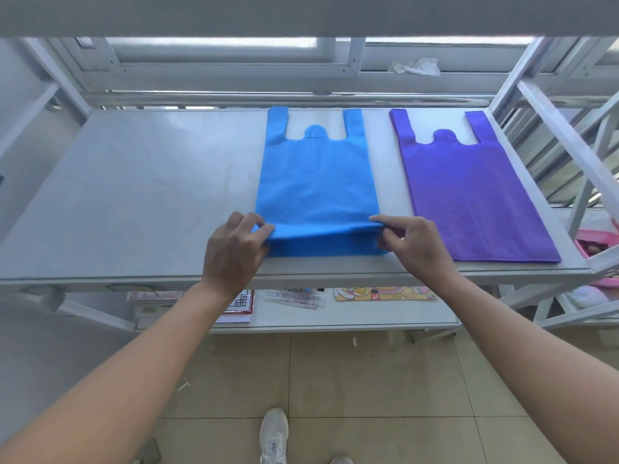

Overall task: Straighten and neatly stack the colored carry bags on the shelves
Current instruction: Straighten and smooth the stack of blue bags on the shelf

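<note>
A light blue carry bag point(316, 182) lies flat on the grey shelf point(134, 202), handles pointing away from me. Its bottom edge is lifted a little off the blue layer beneath it. My left hand point(234, 252) pinches the bag's bottom left corner. My right hand point(413, 244) pinches the bottom right corner. To the right, a purple carry bag point(469, 195) lies flat on the same shelf, apart from the blue one and untouched.
White metal uprights and diagonal braces point(566, 135) frame the shelf. A lower shelf point(335, 324) holds booklets, packets and a printed card. A pink container point(599, 242) sits at the right. A crumpled white cloth point(417, 66) lies on the sill behind.
</note>
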A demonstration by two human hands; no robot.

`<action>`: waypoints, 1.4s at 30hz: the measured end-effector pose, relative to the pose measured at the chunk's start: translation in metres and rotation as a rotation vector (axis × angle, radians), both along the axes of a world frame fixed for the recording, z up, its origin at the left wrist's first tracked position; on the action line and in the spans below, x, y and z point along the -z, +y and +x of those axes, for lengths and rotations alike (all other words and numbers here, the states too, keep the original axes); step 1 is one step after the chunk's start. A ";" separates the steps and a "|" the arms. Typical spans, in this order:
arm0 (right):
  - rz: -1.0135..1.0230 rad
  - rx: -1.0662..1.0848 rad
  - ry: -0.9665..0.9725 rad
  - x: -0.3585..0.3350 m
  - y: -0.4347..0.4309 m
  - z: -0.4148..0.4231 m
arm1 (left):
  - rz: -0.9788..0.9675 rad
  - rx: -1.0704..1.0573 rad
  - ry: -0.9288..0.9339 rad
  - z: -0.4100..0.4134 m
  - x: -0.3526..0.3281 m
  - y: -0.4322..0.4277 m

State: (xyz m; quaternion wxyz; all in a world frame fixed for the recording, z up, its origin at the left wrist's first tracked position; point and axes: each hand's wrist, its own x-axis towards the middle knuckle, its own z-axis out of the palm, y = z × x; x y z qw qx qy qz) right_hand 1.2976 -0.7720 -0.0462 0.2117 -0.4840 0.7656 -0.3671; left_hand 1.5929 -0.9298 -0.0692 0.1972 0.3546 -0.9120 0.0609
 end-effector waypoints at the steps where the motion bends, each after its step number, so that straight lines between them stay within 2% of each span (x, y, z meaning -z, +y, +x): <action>1: 0.021 0.037 -0.103 0.001 0.000 0.003 | 0.034 0.003 -0.018 -0.001 0.003 0.001; 4: 0.043 0.112 -0.389 0.002 0.000 0.004 | 0.111 -0.020 -0.040 -0.001 0.005 0.005; 6: 0.048 0.148 -0.434 0.003 -0.003 0.001 | 0.128 -0.028 -0.034 -0.001 0.004 0.007; 17: 0.093 0.111 0.011 0.005 -0.006 0.008 | 0.163 -0.024 -0.037 0.002 0.010 0.008; 23: 0.107 0.143 0.037 -0.001 -0.003 0.012 | 0.129 -0.011 -0.105 0.008 0.013 0.006; 34: 0.212 0.156 0.153 -0.001 -0.007 0.013 | 0.139 0.062 -0.079 0.013 0.019 0.006; 38: 0.239 0.205 0.079 -0.003 -0.010 0.011 | 0.180 0.069 -0.035 0.015 0.018 0.005; 42: 0.414 0.213 0.097 -0.009 -0.020 0.010 | 0.210 0.079 -0.047 0.016 0.017 0.008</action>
